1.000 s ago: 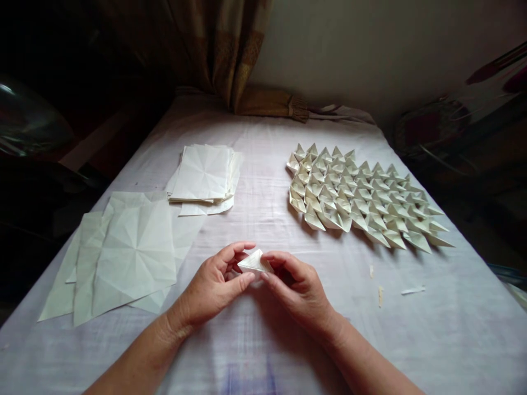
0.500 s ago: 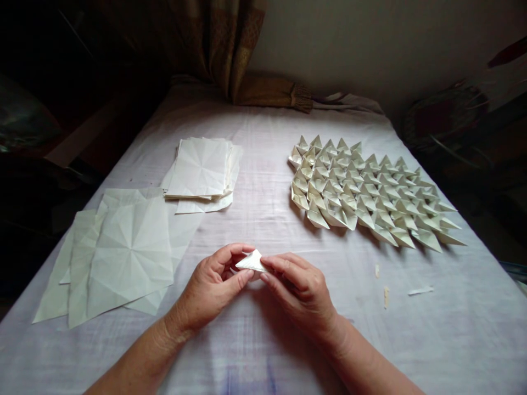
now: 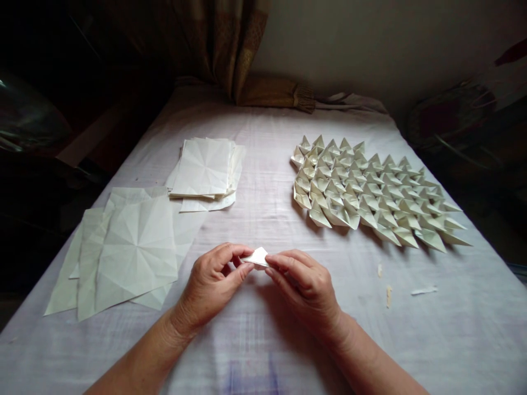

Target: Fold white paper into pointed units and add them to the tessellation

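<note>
Between my two hands, near the middle of the bed, is a small folded paper boat (image 3: 258, 257) with a pointed peak facing up. My left hand (image 3: 214, 285) pinches its left end between thumb and fingers. At its right end, my right hand (image 3: 305, 284) grips the paper the same way. The underside is partly hidden by my fingers. Many similar folded paper boats (image 3: 370, 192) stand in close rows at the right. To the left, creased square sheets (image 3: 138, 247) lie spread out, and behind them is a stack of creased paper squares (image 3: 201, 167).
A pale sheet (image 3: 263, 131) covers the bed. Small paper scraps (image 3: 424, 291) lie right of my right hand. A brown curtain (image 3: 234, 49) hangs at the far edge, its tied end resting on the bed. A dark round object (image 3: 450, 112) stands beyond the right edge.
My left fingers have closed onto the left tip of the paper boat, which was more exposed before. The whole view has shifted slightly, so everything sits a little further right.
</note>
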Demonstrator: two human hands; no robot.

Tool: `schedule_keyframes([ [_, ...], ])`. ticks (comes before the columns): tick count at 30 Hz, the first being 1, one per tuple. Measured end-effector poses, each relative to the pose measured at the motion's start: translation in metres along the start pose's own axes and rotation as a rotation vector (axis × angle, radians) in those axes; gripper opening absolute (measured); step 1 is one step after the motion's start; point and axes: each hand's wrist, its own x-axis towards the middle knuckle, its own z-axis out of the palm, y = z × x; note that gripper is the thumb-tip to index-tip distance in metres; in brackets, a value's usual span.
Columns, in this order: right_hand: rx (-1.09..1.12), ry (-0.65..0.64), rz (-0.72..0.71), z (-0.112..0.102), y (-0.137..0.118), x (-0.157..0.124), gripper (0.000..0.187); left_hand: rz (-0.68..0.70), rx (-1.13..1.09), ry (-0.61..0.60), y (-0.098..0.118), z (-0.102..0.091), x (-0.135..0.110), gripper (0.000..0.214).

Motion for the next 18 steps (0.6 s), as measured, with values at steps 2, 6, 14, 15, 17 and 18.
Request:
schedule_keyframes([
  [2,-0.009,0.001,-0.010,0.0000,-0.0002,0.0005,0.015,0.032,0.027,0.000,-0.0007,-0.0001,0.0005,0.012],
  [6,-0.035,0.007,-0.028,0.0002,-0.0006,0.0017,0.015,0.094,0.077,-0.007,-0.0014,-0.0009,0.0003,0.009],
  [14,-0.118,0.026,-0.081,0.0016,0.0011,0.0013,0.014,0.197,0.135,-0.012,-0.0045,-0.0018,-0.0019,0.006],
  [15,-0.124,0.025,-0.082,0.0018,0.0011,0.0012,0.013,0.195,0.135,-0.013,-0.0050,-0.0018,-0.0023,0.006],
  [17,-0.131,0.018,-0.076,0.0024,0.0008,0.0010,0.012,0.191,0.132,-0.010,-0.0059,-0.0017,-0.0030,0.007],
  [18,-0.132,0.020,-0.068,0.0026,0.0006,0.0011,0.012,0.190,0.131,-0.004,-0.0062,-0.0016,-0.0034,0.008],
])
